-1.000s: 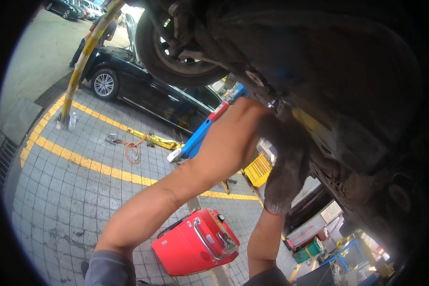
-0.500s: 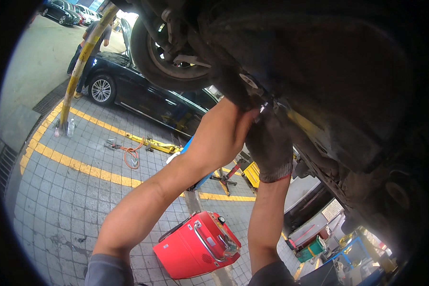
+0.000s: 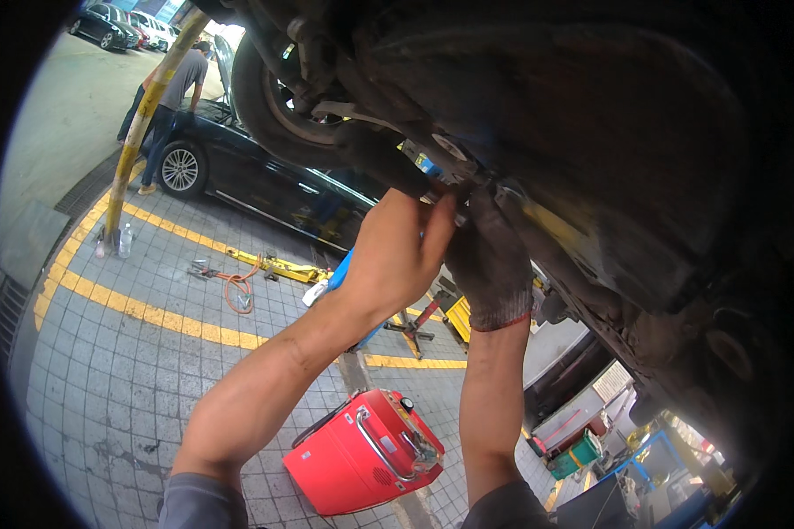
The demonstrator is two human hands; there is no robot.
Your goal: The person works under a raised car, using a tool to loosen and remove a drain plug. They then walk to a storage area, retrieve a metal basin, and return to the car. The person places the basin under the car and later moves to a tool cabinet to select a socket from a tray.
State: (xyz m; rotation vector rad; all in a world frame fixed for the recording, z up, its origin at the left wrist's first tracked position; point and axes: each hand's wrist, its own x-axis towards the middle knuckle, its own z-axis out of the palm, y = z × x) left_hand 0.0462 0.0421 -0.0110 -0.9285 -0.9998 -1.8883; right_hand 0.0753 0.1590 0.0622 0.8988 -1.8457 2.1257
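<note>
Both my arms reach up to the dark underside of a raised car [image 3: 573,115]. My left hand [image 3: 395,251] is bare, with its fingers curled closed beside a dark, thick rounded part [image 3: 375,159]. My right hand [image 3: 492,264] wears a dark, soiled work glove with a knitted cuff. Its fingers are bent closed next to the left fingertips, just below a metal arm with an oval hole [image 3: 450,146]. What either hand grips is too dark and covered to make out. The car's wheel [image 3: 278,123] hangs above and left of my hands.
A red wheeled machine [image 3: 362,454] stands on the tiled floor below. A yellow floor jack [image 3: 278,267] and an orange hose [image 3: 238,291] lie to the left. Beyond are a black car [image 3: 256,172], a yellow post [image 3: 141,123] and a person [image 3: 181,84] bending at its front.
Both hands have shifted slightly left and now sit closer together at the fingertips. The shiny piece seen between them earlier is largely hidden. The person by the black car leans differently.
</note>
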